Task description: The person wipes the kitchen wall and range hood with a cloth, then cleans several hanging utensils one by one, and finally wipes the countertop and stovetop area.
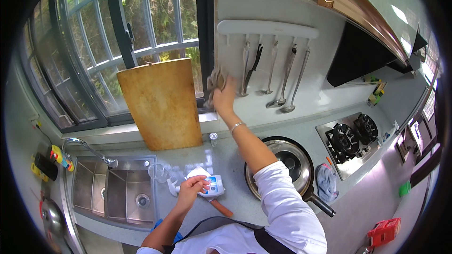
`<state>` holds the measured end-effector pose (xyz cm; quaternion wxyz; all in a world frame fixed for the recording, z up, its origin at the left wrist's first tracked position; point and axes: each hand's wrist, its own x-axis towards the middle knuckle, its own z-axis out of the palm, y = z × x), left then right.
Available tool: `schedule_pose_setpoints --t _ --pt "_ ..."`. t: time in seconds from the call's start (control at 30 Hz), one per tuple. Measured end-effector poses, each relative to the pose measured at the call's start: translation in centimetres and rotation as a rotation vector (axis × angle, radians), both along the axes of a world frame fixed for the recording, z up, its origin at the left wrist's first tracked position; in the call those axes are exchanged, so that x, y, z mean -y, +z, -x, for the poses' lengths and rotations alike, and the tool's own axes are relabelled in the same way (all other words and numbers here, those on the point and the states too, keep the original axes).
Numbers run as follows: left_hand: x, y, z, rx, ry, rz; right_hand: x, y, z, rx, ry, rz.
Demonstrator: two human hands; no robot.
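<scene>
My right hand is stretched out to the wall strip beside the window frame. Its fingers are closed on a grey-brown cloth, pressed against that strip; the hand looks slightly blurred. My left hand hovers over the counter, fingers loosely bent and a little apart, with nothing visible in them. Just beyond and partly behind it is a white spray bottle with a blue label, apparently lying on its side. A reddish-brown handle sticks out near the bottle; what it belongs to is hidden.
A wooden cutting board leans against the window. A double sink lies left, beside a clear glass. Under my right arm sits a lidded pan, its handle over the front edge. Ladles hang from a white rack; a stove stands right.
</scene>
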<state>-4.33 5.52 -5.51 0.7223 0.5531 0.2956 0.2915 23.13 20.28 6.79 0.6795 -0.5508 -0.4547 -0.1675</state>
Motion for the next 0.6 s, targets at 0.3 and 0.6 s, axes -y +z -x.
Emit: schedule_pose_setpoints --t 0.3,0.6 --pt "0.2 -1.5 0.6 -0.006 0.083 0.027 -0.1 7.4 -3.7 0.595 -0.334 0.041" --pt "0.5 -2.3 1.1 0.001 0.085 0.092 -1.7 6.6 -3.3 0.481 -0.329 -0.040"
